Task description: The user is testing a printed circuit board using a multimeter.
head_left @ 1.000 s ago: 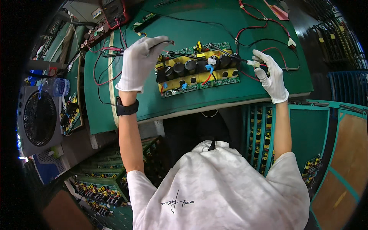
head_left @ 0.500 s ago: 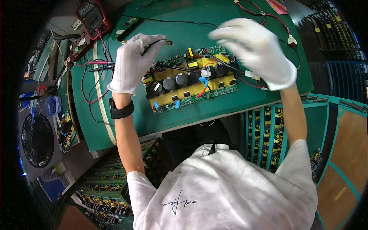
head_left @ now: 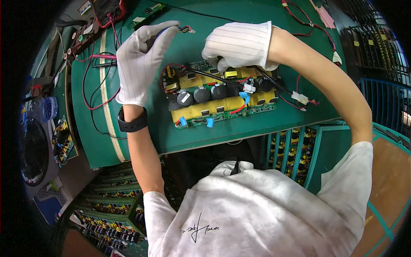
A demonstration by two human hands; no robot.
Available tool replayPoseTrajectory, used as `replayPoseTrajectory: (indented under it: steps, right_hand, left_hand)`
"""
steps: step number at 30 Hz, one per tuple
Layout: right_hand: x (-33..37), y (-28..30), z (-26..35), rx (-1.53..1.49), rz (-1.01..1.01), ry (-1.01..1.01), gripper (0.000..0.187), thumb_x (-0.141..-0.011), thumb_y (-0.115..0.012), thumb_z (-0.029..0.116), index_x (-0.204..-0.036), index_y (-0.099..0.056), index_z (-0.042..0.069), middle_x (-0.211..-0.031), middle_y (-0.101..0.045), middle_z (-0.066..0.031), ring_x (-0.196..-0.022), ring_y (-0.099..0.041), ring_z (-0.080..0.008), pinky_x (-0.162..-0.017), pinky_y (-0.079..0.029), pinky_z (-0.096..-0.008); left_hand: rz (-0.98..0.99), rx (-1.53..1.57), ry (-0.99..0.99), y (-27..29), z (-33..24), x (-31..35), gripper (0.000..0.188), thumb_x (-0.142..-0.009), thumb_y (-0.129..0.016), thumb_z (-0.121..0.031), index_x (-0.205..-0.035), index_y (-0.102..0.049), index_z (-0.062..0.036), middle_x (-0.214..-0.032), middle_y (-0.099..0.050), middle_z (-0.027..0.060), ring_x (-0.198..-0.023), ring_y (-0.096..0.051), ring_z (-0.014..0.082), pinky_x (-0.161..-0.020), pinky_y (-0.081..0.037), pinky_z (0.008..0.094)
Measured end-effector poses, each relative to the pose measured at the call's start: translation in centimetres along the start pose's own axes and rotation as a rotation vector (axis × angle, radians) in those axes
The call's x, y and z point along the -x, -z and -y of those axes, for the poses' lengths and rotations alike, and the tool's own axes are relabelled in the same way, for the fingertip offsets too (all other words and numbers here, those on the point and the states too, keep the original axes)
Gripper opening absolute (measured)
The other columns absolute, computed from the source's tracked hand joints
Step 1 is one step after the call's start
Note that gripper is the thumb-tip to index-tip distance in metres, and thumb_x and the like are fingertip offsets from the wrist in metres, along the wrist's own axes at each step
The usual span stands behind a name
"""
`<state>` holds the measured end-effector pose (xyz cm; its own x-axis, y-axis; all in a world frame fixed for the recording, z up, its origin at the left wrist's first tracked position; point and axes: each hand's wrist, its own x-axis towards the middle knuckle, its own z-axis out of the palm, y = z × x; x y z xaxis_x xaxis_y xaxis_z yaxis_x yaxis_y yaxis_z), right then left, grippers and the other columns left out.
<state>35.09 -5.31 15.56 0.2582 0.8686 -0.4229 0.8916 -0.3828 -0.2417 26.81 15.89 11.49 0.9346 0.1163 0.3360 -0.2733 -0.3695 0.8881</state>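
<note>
My left hand, in a white striped glove, is raised to the left of the circuit board. Thumb and fingers pinch a short wire lead ending in a small white plug. The board lies on the green table, with black capacitors, yellow parts and blue-tipped wires. Over its far edge is my right hand, also gloved, with its fingers curled in. Whatever those fingers grip is mostly hidden; only something dark shows at the fingertips.
A red multimeter with red and black leads sits at the far left, near a small green board. Red wiring with a white connector lies at the right. Racks of boards stand below the table's near edge.
My right hand has come left and turned, its fingers now curled at the board's far edge. My left hand still pinches the wire lead. The whole view has shifted slightly.
</note>
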Motion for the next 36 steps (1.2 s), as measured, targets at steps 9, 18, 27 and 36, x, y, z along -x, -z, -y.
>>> replayPoseTrajectory:
  steps: [9,18,27,36]
  right_hand:
    - [-0.9,-1.6,0.4,0.063,-0.174,0.068,0.014,-0.08,-0.069,0.014,-0.086,-0.074,0.003,-0.081,-0.071,-0.0199,-0.082,-0.071,-0.0412,-0.071,-0.058,-0.0501]
    - [-0.2,-1.3,0.5,0.092,-0.169,0.099,0.011,-0.08,-0.066,0.012,-0.08,-0.073,0.004,-0.076,-0.07,-0.0215,-0.076,-0.071,-0.0414,-0.067,-0.057,-0.0499]
    - [0.1,0.0,0.4,0.077,-0.059,0.095,0.014,-0.086,-0.068,0.015,-0.089,-0.069,0.001,-0.084,-0.068,-0.0209,-0.083,-0.068,-0.043,-0.073,-0.056,-0.0497]
    - [-0.1,-0.5,0.4,0.1,-0.059,0.099,0.015,-0.088,-0.067,0.015,-0.089,-0.068,0.001,-0.086,-0.068,-0.0194,-0.085,-0.067,-0.0429,-0.075,-0.055,-0.0493]
  left_hand:
    - [0.039,-0.292,-0.241,0.4,-0.4,0.6,0.01,-0.091,-0.074,-0.005,-0.101,-0.076,-0.0026,-0.098,-0.077,0.011,-0.086,-0.072,0.0241,-0.079,-0.054,0.0322]
    - [0.061,-0.325,-0.282,0.1,-1.3,0.5,0.012,-0.091,-0.075,-0.005,-0.102,-0.075,-0.0017,-0.094,-0.075,0.0108,-0.08,-0.069,0.0231,-0.076,-0.053,0.0317]
    - [0.072,-0.264,-0.194,0.2,-1.6,0.7,0.016,-0.09,-0.078,-0.01,-0.105,-0.077,-0.0043,-0.09,-0.073,0.01,-0.072,-0.066,0.0222,-0.067,-0.052,0.0304]
    - [0.072,-0.26,-0.258,0.2,-1.0,1.0,0.015,-0.09,-0.077,-0.01,-0.104,-0.077,-0.0041,-0.09,-0.073,0.0091,-0.074,-0.066,0.0222,-0.069,-0.053,0.0308]
